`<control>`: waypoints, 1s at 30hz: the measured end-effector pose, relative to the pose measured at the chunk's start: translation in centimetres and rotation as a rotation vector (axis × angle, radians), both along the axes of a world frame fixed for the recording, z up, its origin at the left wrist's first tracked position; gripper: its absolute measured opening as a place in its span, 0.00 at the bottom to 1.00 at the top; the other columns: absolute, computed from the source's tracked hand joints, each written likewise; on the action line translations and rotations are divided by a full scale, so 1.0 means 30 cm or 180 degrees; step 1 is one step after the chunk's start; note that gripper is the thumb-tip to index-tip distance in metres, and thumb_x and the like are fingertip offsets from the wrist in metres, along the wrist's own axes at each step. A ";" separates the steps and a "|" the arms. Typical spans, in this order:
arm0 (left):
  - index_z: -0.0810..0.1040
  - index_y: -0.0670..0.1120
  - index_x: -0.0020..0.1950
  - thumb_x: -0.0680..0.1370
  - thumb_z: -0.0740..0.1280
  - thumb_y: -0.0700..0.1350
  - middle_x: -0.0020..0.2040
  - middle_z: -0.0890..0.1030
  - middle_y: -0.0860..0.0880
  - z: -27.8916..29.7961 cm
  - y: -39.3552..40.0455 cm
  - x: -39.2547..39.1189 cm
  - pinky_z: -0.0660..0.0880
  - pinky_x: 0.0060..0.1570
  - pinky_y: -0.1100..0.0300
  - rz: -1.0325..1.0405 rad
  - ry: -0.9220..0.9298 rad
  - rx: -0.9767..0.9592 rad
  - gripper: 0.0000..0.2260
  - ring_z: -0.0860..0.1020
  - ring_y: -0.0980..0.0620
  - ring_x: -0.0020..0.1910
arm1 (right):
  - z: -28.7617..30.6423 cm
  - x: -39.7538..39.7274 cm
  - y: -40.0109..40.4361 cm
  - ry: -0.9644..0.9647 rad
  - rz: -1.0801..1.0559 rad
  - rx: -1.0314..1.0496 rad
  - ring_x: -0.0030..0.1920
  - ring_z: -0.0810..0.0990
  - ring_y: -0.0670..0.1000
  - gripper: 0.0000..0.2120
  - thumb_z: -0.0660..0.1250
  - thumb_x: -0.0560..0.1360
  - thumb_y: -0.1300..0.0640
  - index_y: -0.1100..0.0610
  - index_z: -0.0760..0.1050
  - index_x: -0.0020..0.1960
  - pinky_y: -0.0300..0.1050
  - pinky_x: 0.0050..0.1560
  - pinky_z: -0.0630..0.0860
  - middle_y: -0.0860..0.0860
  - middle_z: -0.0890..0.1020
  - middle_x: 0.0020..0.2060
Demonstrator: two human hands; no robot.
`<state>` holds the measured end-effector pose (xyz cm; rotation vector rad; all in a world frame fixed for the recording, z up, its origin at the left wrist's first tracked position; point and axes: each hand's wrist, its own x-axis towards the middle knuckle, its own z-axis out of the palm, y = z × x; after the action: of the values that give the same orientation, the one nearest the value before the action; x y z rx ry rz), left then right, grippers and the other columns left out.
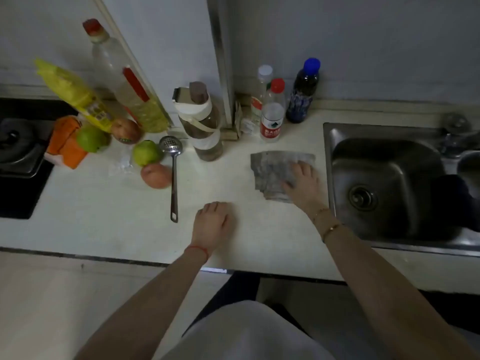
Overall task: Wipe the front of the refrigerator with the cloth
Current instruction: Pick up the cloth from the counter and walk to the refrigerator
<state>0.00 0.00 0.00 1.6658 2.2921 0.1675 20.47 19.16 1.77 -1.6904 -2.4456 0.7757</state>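
Observation:
A grey cloth (pixel 272 170) lies spread flat on the white countertop (pixel 104 224), just left of the sink. My right hand (pixel 304 183) rests on the cloth's right part with its fingers laid over the fabric. My left hand (pixel 213 224) sits on the bare countertop nearer the front edge, fingers loosely curled, holding nothing. No refrigerator is in view.
A steel sink (pixel 384 183) is at the right. Bottles (pixel 272 113) and a jar (pixel 202 126) line the back wall. Apples (pixel 146 153), a slotted spoon (pixel 173 178), a yellow bag (pixel 75 94) and a stove (pixel 18 157) fill the left.

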 end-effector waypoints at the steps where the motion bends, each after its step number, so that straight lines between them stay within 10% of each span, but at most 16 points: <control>1: 0.79 0.45 0.57 0.74 0.58 0.46 0.51 0.82 0.46 0.000 0.001 -0.005 0.76 0.45 0.54 -0.0079 0.0026 -0.0093 0.16 0.80 0.43 0.49 | -0.013 -0.021 0.016 -0.0116 0.0016 -0.0050 0.74 0.60 0.63 0.34 0.64 0.77 0.42 0.54 0.58 0.76 0.60 0.75 0.59 0.59 0.62 0.74; 8: 0.79 0.46 0.55 0.72 0.57 0.48 0.54 0.82 0.49 -0.004 -0.013 -0.015 0.78 0.46 0.57 -0.0172 0.0147 -0.0021 0.16 0.81 0.47 0.51 | -0.065 -0.054 0.020 -0.0676 0.0047 0.0211 0.70 0.63 0.66 0.37 0.67 0.73 0.37 0.53 0.61 0.75 0.64 0.71 0.63 0.60 0.65 0.71; 17: 0.78 0.46 0.58 0.74 0.51 0.48 0.53 0.81 0.48 0.031 -0.107 -0.004 0.77 0.42 0.54 0.0136 -0.0226 -0.0054 0.21 0.80 0.45 0.47 | -0.045 -0.063 -0.088 -0.0215 0.0015 0.0016 0.61 0.73 0.65 0.23 0.67 0.76 0.58 0.60 0.67 0.68 0.60 0.61 0.74 0.63 0.74 0.62; 27: 0.82 0.45 0.52 0.78 0.66 0.43 0.45 0.85 0.49 0.091 -0.545 0.201 0.75 0.44 0.70 0.2598 -0.1667 0.0545 0.07 0.82 0.52 0.43 | 0.099 0.138 -0.388 0.1257 0.0454 -0.1405 0.41 0.79 0.40 0.12 0.71 0.73 0.56 0.51 0.74 0.55 0.26 0.36 0.71 0.46 0.80 0.43; 30: 0.82 0.45 0.53 0.78 0.65 0.44 0.47 0.85 0.46 0.042 -0.751 0.345 0.78 0.50 0.59 0.3499 -0.1862 0.0475 0.08 0.83 0.48 0.45 | 0.086 0.198 -0.497 0.1144 0.0842 -0.1607 0.39 0.76 0.28 0.12 0.70 0.75 0.63 0.52 0.75 0.55 0.22 0.36 0.70 0.43 0.80 0.43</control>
<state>10.36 -22.54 1.26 0.1449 2.4235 0.9143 26.40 4.24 4.35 -1.1902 -2.3612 1.6813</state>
